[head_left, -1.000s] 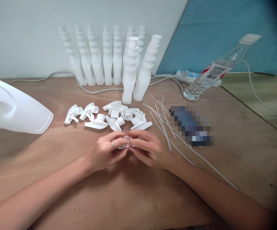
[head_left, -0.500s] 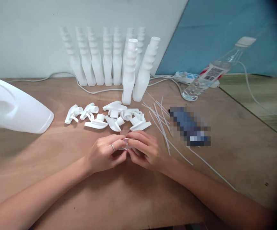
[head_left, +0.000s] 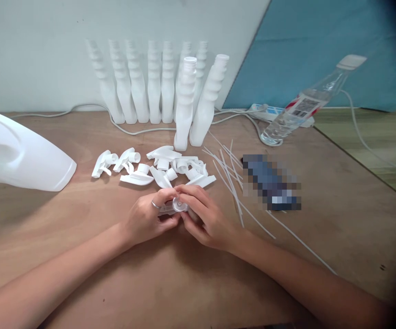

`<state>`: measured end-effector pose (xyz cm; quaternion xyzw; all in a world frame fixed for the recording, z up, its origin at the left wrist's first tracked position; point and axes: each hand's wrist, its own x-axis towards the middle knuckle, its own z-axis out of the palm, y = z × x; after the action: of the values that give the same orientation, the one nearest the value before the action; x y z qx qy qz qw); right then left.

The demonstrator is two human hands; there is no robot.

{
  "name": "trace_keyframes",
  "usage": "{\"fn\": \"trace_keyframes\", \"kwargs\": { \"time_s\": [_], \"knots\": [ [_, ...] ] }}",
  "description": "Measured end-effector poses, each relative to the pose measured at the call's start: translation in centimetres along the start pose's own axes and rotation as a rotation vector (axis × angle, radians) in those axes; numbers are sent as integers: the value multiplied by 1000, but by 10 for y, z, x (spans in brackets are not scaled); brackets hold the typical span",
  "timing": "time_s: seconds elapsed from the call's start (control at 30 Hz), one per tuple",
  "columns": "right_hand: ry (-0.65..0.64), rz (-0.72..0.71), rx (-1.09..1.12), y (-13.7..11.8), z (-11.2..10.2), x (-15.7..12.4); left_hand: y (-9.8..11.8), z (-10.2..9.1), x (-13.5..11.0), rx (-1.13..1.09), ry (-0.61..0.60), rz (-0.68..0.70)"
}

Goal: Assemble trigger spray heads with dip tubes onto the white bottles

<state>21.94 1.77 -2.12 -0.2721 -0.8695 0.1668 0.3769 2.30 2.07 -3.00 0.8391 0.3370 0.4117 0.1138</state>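
Both hands are meeting just below the middle of the frame, over the brown wooden table (head_left: 81, 228). The left hand (head_left: 146, 220), wearing a ring, and the right hand (head_left: 205, 218) are both closing their fingertips on a small white plastic sprayer head (head_left: 174, 207), gripping it between them just above the tabletop. Directly above them in the frame, a heap of loose white plastic trigger heads (head_left: 157, 167) is lying. Thin white plastic tubes (head_left: 231, 177) are fanning out right of centre. A row of ribbed white plastic bottles (head_left: 155, 89) is standing at top centre, and a large white plastic jug (head_left: 19, 153) is lying at the left edge.
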Motion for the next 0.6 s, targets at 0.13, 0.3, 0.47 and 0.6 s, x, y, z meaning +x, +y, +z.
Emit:
{"fn": "trace_keyframes", "kwargs": {
  "time_s": [0.13, 0.3, 0.47, 0.6],
  "knots": [
    [-73, 11, 74, -1, -3, 3, -1, 0, 0, -10, 11, 27],
    [2, -28, 60, 1, -7, 3, 0, -1, 1, -48, -39, 2],
    [190, -9, -195, 18, -31, 1, 0, -3, 3, -27, -132, 65],
    [222, 176, -588, 41, -63, -4, 0, -4, 5, -22, -174, 89]
  ]
}}
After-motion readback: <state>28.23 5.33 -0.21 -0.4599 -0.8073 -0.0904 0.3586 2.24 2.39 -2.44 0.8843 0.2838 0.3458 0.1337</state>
